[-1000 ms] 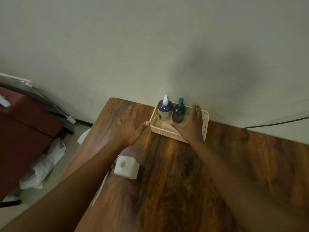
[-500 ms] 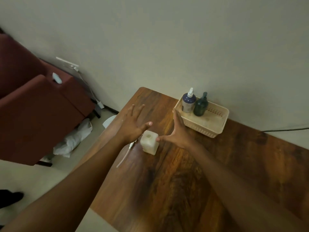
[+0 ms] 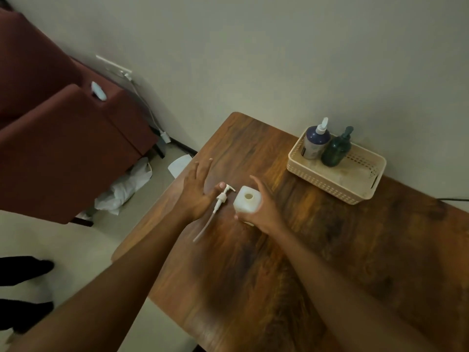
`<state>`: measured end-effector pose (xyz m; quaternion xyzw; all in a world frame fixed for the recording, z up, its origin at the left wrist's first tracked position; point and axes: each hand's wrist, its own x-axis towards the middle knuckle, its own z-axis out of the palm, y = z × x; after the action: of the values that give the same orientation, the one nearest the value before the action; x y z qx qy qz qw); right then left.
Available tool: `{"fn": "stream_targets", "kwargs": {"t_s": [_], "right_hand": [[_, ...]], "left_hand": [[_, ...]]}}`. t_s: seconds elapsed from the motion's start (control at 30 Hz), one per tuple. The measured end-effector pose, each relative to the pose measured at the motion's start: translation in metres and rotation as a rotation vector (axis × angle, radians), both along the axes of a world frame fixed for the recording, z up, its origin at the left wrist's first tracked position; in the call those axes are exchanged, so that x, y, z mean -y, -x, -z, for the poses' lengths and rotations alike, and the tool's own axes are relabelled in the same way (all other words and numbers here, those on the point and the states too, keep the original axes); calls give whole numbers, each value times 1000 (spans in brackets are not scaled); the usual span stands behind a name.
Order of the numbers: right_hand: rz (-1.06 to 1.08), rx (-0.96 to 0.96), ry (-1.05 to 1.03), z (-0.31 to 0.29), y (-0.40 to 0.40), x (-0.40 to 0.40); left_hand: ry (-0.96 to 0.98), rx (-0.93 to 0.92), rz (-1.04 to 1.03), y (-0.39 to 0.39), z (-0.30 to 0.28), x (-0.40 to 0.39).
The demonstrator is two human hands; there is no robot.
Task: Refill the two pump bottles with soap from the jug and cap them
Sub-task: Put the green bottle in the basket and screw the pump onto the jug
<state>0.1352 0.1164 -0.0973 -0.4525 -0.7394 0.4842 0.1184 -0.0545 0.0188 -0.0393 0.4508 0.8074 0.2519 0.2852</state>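
Right hand (image 3: 264, 212) wraps the square white uncapped bottle (image 3: 246, 200) on the brown wooden table (image 3: 330, 262). Left hand (image 3: 198, 191), fingers spread flat, hovers beside the loose white pump (image 3: 218, 203). Farther back, a beige perforated basket (image 3: 355, 179) holds two capped bottles.

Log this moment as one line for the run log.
right hand grips open white bottle | left hand open beside loose pump | two capped bottles in basket

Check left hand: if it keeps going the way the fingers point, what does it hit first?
Likely nothing. The left hand points past the table corner toward the wall; the pump lies beside its thumb, off that line. Depth unclear.
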Motion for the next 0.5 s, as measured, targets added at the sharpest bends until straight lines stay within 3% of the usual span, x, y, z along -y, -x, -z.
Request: {"fn": "stream_targets", "kwargs": {"t_s": [0.5], "right_hand": [[131,-47,-95,24,7,14]], "left_hand": [[197,-90,118,15,85,-45]]}}
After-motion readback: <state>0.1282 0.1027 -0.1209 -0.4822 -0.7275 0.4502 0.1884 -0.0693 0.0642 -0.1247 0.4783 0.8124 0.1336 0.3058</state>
